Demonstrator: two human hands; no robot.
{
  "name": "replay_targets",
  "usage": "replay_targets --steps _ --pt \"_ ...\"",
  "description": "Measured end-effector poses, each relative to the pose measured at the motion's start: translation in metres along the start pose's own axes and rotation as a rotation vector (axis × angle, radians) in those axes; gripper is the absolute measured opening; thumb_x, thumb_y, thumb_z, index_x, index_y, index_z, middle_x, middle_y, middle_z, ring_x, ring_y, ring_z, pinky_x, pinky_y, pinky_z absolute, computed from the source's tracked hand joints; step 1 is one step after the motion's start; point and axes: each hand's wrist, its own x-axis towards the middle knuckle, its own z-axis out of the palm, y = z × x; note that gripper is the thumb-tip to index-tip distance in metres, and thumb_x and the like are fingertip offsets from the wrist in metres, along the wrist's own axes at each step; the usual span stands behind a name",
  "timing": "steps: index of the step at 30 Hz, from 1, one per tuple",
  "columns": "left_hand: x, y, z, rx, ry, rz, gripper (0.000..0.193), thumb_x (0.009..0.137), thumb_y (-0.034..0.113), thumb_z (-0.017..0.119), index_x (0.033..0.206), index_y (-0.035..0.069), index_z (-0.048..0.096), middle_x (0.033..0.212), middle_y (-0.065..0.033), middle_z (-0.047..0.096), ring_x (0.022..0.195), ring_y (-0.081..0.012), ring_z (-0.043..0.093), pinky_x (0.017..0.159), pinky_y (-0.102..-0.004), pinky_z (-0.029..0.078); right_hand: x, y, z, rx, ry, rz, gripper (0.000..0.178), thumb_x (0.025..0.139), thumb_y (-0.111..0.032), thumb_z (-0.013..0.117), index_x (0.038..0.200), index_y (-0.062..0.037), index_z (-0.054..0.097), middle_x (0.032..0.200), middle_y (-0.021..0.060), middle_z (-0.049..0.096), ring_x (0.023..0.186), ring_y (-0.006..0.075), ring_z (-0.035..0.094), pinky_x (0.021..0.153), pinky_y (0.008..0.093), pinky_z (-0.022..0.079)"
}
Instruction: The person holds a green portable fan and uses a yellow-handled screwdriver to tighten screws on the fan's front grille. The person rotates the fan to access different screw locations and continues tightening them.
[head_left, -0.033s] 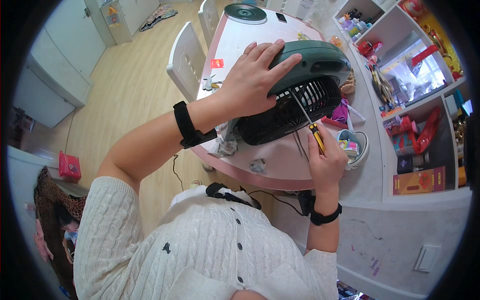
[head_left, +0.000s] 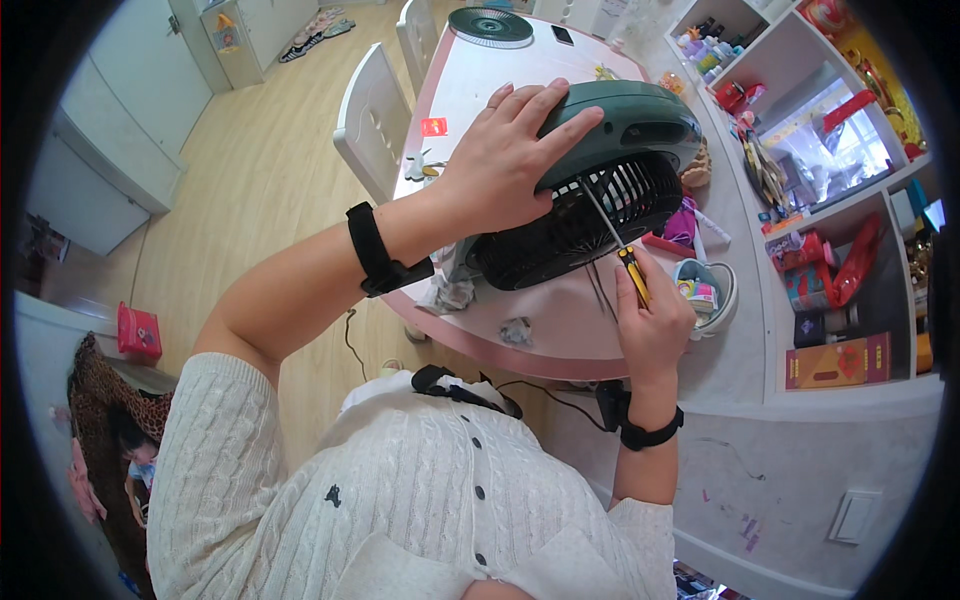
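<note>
A fan (head_left: 640,118) with a dark green housing is tilted over the table, its black slatted grille (head_left: 540,240) turned toward me. My left hand (head_left: 515,150) grips the housing from the left, fingers spread over the green shell and thumb down by the grille. In my right hand (head_left: 650,315) is a screwdriver (head_left: 630,265) with a yellow and black handle, closed in my fingers. Its metal shaft slants up and left to the grille's upper edge, just under the green shell. Whatever the tip touches is too small to make out.
Under the fan stands a pink-edged white table (head_left: 570,345), with crumpled plastic (head_left: 515,331) near its front edge. A round green grille cover (head_left: 490,27) and a phone (head_left: 563,35) lie at its far end. Right are a small basket (head_left: 712,300) and filled shelves; left, white chairs (head_left: 372,125).
</note>
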Motion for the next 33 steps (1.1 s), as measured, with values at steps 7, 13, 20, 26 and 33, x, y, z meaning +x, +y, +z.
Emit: replay_targets --steps 7,13,20,26,33 --pt "0.0004 0.0001 0.0001 0.005 0.005 0.003 0.095 0.059 0.015 0.079 0.146 0.023 0.04 0.143 -0.0165 0.039 0.129 -0.0373 0.042 0.111 -0.0533 0.034 0.0009 -0.0021 0.0003 0.005 -0.001 0.015 0.027 0.082 -0.012 0.073 0.107 -0.0046 0.069 0.087 0.0142 0.071 0.072 0.0303 0.069 0.064 0.0366 0.053" --pt "0.0003 -0.0003 0.0 0.013 0.006 0.018 0.09 0.062 0.018 0.077 0.145 0.021 0.042 0.142 -0.0198 0.041 0.127 -0.0382 0.043 0.109 -0.0533 0.034 0.0005 -0.0011 0.0018 0.006 0.008 0.015 0.026 0.082 -0.013 0.073 0.107 -0.0046 0.069 0.087 0.0138 0.071 0.072 0.0302 0.069 0.064 0.0363 0.054" --pt "0.0 -0.0017 0.0006 0.005 0.018 0.022 0.09 0.061 0.018 0.078 0.144 0.021 0.042 0.141 -0.0197 0.041 0.126 -0.0383 0.043 0.109 -0.0534 0.034 0.0023 0.0003 0.0016 -0.018 0.022 -0.035 0.028 0.081 -0.012 0.073 0.109 -0.0069 0.07 0.082 0.0119 0.069 0.068 0.0288 0.066 0.061 0.0365 0.051" --pt "0.0003 -0.0017 0.001 0.013 0.016 0.025 0.09 0.061 0.018 0.077 0.144 0.021 0.042 0.141 -0.0201 0.041 0.126 -0.0382 0.043 0.109 -0.0537 0.035 0.001 0.0011 -0.0039 -0.195 -0.026 -0.119 0.038 0.077 -0.009 0.073 0.115 -0.0109 0.069 0.076 0.008 0.06 0.062 0.026 0.059 0.056 0.0374 0.046" --pt "0.0001 -0.0019 0.0002 0.008 0.01 0.026 0.09 0.061 0.017 0.077 0.144 0.02 0.042 0.142 -0.0207 0.041 0.127 -0.0374 0.043 0.109 -0.0537 0.034 0.0011 -0.0003 0.0017 -0.188 0.015 -0.163 0.037 0.079 -0.009 0.073 0.116 -0.0077 0.068 0.078 0.0081 0.06 0.064 0.0263 0.06 0.057 0.0363 0.047"
